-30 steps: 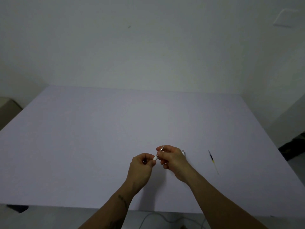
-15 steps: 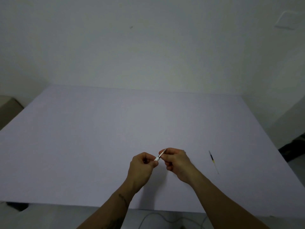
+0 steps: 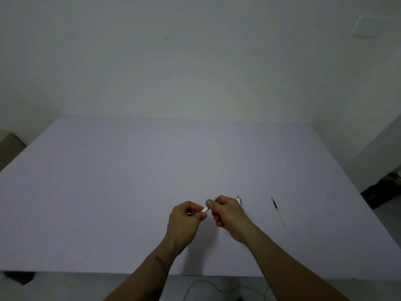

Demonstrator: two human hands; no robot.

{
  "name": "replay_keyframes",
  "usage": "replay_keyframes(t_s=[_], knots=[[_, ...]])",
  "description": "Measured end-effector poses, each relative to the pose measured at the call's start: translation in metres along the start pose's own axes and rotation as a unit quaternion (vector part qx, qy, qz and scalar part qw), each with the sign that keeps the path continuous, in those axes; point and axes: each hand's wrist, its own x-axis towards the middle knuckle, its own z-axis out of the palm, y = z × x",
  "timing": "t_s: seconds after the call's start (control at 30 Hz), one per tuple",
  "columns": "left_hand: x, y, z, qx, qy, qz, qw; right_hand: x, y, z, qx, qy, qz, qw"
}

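Both hands meet above the near middle of a pale lilac table [image 3: 152,170]. My left hand [image 3: 186,220] pinches the lower end of a small white pen-like part [image 3: 205,209] between thumb and curled fingers. My right hand [image 3: 225,213] grips its upper end, where a thin tip pokes out by the thumb. A second white piece [image 3: 238,199] sticks out behind my right hand; how it is held is hidden. A thin refill [image 3: 277,210], dark and yellow at one end and clear at the other, lies on the table to the right.
The table's near edge [image 3: 130,273] runs below my forearms, with a cable [image 3: 208,286] on the floor under it. A white wall stands behind the table. Dark clutter [image 3: 388,187] lies past the right edge, and a beige box [image 3: 8,146] at the far left.
My hands stayed together and barely shifted. The white piece behind my right hand, hidden half a second ago, shows again.
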Motion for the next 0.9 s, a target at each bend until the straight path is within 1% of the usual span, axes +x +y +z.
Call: replay_keyframes(t_s=[0.17,0.23,0.4,0.57,0.77,0.9], knots=[[-0.0012,0.0012,-0.0024,-0.005,0.001,-0.006,1.000,-0.0013,0.0026,-0.0086,0.050,-0.027,0.004,0.998],[-0.0021,0.0008,-0.0028,-0.003,-0.003,-0.006,1.000,-0.0015,0.0035,-0.0090,0.048,-0.030,0.008,0.998],[-0.0042,0.0019,-0.0029,0.005,-0.009,-0.003,1.000,-0.0008,0.0065,-0.0027,0.045,-0.008,0.024,0.999],[-0.0049,0.0022,-0.0047,0.004,-0.005,-0.003,1.000,-0.0027,0.0069,-0.0072,0.065,-0.031,0.019,0.997],[-0.0063,0.0042,-0.0011,-0.006,-0.012,-0.002,1.000,-0.0024,0.0041,-0.0022,0.012,0.014,0.010,1.000],[-0.0054,0.0045,-0.0009,-0.011,-0.004,-0.006,1.000,-0.0033,0.0037,-0.0057,0.074,-0.026,0.013,0.997]])
